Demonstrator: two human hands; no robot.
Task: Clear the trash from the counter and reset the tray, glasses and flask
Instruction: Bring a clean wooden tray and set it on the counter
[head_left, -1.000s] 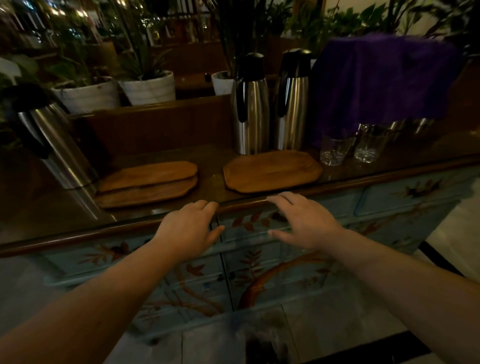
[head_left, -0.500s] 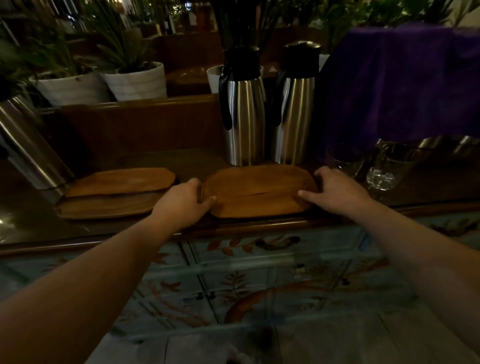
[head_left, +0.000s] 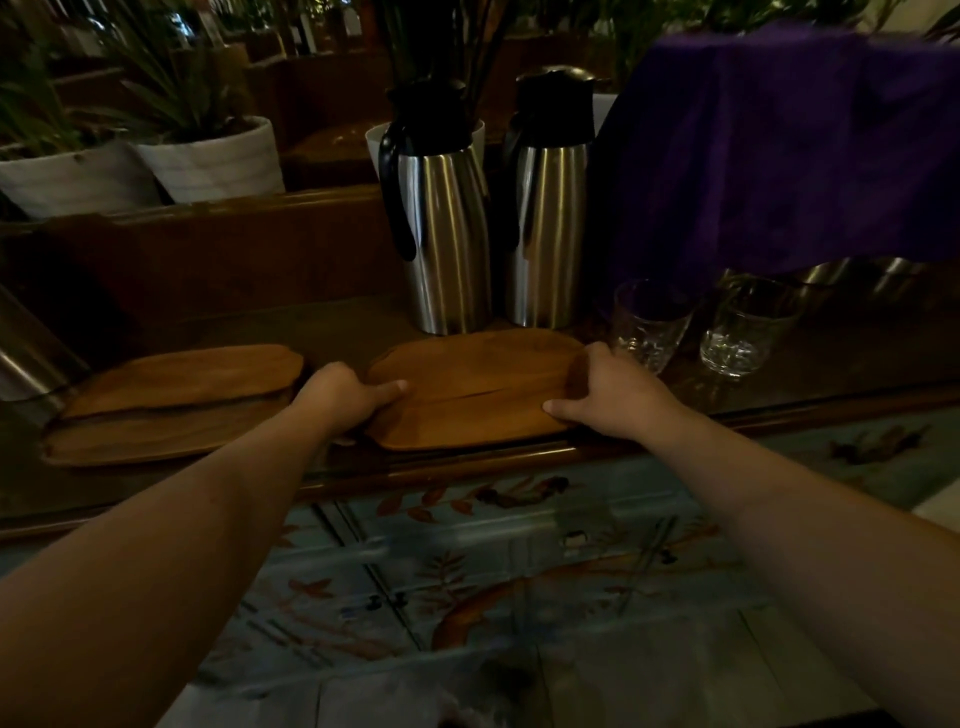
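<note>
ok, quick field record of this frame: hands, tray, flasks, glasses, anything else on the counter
left hand: grips the tray's left end
right hand: grips the tray's right end
tray: wooden, flat on the counter near the front edge
flasks: two steel ones, left and right, upright behind the tray
glasses: two, near and far, right of the tray
spare trays: stacked, left
trash: none visible

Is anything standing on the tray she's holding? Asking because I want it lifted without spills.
No: the wooden tray gripped by the left hand and right hand is bare; both glasses stand on the counter beside it.
</note>
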